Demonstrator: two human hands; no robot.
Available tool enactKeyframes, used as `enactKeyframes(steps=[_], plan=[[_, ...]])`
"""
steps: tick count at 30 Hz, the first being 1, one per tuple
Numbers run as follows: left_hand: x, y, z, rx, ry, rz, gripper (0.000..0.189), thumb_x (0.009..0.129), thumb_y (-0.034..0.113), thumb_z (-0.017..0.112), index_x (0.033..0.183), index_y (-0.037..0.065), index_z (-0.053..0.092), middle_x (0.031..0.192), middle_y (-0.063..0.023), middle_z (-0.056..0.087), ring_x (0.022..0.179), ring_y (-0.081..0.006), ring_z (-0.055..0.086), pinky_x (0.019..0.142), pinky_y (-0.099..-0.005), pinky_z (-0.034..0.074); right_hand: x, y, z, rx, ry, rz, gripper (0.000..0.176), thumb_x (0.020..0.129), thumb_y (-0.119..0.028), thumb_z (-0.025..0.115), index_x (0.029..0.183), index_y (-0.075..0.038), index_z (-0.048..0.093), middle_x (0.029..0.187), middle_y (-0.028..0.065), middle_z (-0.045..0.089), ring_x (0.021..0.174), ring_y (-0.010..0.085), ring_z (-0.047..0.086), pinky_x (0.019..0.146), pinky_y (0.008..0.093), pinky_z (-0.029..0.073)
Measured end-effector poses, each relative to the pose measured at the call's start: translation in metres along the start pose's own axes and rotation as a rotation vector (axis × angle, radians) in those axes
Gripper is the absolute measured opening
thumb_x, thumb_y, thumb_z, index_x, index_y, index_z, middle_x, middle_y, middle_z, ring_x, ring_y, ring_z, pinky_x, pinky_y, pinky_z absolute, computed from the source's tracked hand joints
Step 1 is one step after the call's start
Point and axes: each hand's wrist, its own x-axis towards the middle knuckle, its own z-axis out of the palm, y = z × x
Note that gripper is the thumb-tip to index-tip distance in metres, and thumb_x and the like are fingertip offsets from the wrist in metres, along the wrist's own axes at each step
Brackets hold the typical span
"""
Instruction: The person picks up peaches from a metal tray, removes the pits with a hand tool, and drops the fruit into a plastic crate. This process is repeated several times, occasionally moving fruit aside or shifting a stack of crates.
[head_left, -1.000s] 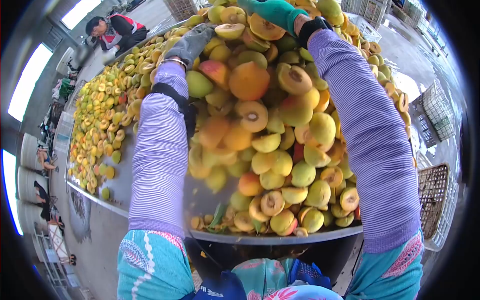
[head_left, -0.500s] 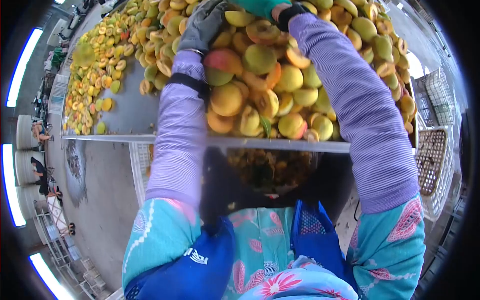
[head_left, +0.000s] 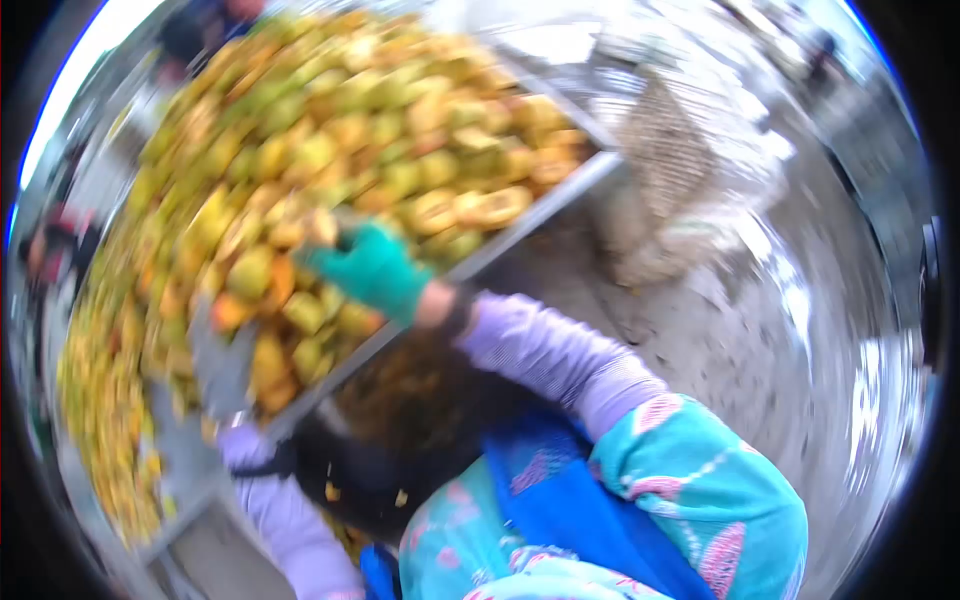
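Peach halves (head_left: 420,170), yellow and orange and some showing a hollowed centre, lie heaped across a metal bench (head_left: 520,228), and the pile crowds right up to the bench's near edge. The right hand (head_left: 375,270), in a green glove, rests on the fruit just inside that edge with the fingers bent over the pile. The picture is smeared with motion, so I cannot tell whether its grip is closed on a piece or only laid against the heap. The left hand (head_left: 222,368), in a grey glove, lies flatter on the fruit further along the same edge; its grip cannot be read either. Lavender sleeves (head_left: 550,350) run back from both wrists.

Directly under the bench edge, between the two arms, stands a dark tub (head_left: 400,450) with brownish scraps inside. Beyond the far corner of the bench a woven basket (head_left: 665,150) sits on a wet, shining concrete floor (head_left: 790,330).

The main risk, as I judge it, is fruit going over the bench edge wide of the tub. The heap is loose and rounded, so a broad sweep from either glove could send pieces rolling past the tub's rim onto the wet floor. Soft halves could also bruise under a heavy glove, and the slick floor beside the bench looks like poor footing.
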Motion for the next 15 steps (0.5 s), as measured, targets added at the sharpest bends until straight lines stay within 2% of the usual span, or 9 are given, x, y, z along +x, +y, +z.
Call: enactKeyframes(steps=[1,3,5,6,7,8,10,11,15], plan=[[-0.002,-0.040,0.009,0.218,0.127,0.054,0.070,0.079,0.031,0.071,0.135,-0.001,0.042,0.138,-0.0199,0.044,0.128,-0.0333,0.041,0.108,-0.0388,0.032,-0.007,-0.010,-0.022,0.113,-0.038,0.183,0.024,0.081,-0.023,0.072,0.087,-0.003,0.060,0.073,-0.0005,0.052,0.071,0.0098,0.048,0.065,0.0277,0.045],[-0.005,-0.043,0.002,0.095,0.094,0.043,0.067,0.083,0.022,0.068,0.138,-0.001,0.038,0.144,-0.0185,0.038,0.133,-0.0300,0.036,0.110,-0.0377,0.028,-0.020,-0.003,-0.078,-0.192,0.149,0.045,0.029,0.080,-0.026,0.069,0.096,-0.003,0.062,0.083,0.0106,0.066,0.077,0.0203,0.061,0.072,0.0351,0.048],[-0.005,-0.045,0.002,0.034,0.078,0.058,0.065,0.086,0.013,0.064,0.141,0.000,0.033,0.146,-0.0169,0.035,0.134,-0.0280,0.034,0.111,-0.0364,0.026,-0.035,-0.003,-0.162,-0.089,0.230,-0.027,0.007,0.085,-0.008,0.063,0.089,-0.003,0.060,0.086,0.0026,0.055,0.083,0.0093,0.051,0.071,0.0291,0.045],[-0.005,-0.047,0.004,0.003,0.067,0.030,0.065,0.087,0.014,0.063,0.142,0.002,0.032,0.146,-0.0165,0.035,0.134,-0.0279,0.034,0.110,-0.0364,0.028,-0.029,0.036,-0.217,-0.245,0.371,-0.300,0.009,0.085,-0.012,0.061,0.091,-0.005,0.063,0.080,0.0047,0.065,0.072,0.0148,0.059,0.066,0.0300,0.048],[-0.005,-0.042,0.002,0.007,0.067,0.009,0.063,0.087,0.014,0.063,0.142,0.003,0.033,0.146,-0.0157,0.036,0.131,-0.0270,0.036,0.108,-0.0353,0.029,-0.054,-0.002,-0.252,-0.279,0.568,0.131,0.008,0.085,-0.013,0.061,0.085,-0.005,0.063,0.077,0.0039,0.064,0.068,0.0139,0.057,0.062,0.0305,0.047],[-0.006,-0.039,0.002,0.012,0.073,-0.018,0.062,0.088,0.015,0.062,0.142,0.003,0.034,0.145,-0.0148,0.037,0.129,-0.0262,0.038,0.107,-0.0343,0.031,-0.070,0.015,-0.308,-0.217,0.687,0.209,0.011,0.088,-0.011,0.058,0.081,-0.007,0.064,0.063,-0.0067,0.055,0.056,0.0047,0.050,0.047,0.0223,0.039],[-0.013,-0.040,0.004,0.009,0.082,-0.096,0.060,0.090,0.018,0.062,0.141,0.004,0.035,0.143,-0.0140,0.040,0.125,-0.0255,0.042,0.103,-0.0336,0.035,-0.111,0.025,-0.387,-0.782,0.952,0.065,0.018,0.085,-0.024,0.061,0.087,-0.006,0.065,0.063,0.0053,0.060,0.057,0.0156,0.058,0.052,0.0343,0.046],[-0.012,-0.046,0.005,0.000,0.087,-0.142,0.059,0.090,0.021,0.061,0.141,0.005,0.035,0.141,-0.0140,0.041,0.122,-0.0257,0.044,0.101,-0.0340,0.037,-0.139,0.029,-0.421,-1.126,0.877,0.155,0.020,0.084,-0.024,0.058,0.088,-0.005,0.064,0.071,0.0156,0.064,0.065,0.0306,0.064,0.060,0.0430,0.048],[-0.005,-0.062,0.009,-0.031,0.093,-0.472,0.061,0.092,0.033,0.060,0.140,0.003,0.037,0.136,-0.0149,0.046,0.115,-0.0270,0.049,0.097,-0.0350,0.040,-0.217,0.114,-0.544,-1.810,0.495,0.327,0.015,0.074,-0.016,0.055,0.082,-0.006,0.064,0.080,0.0169,0.063,0.076,0.0352,0.061,0.067,0.0441,0.048]])
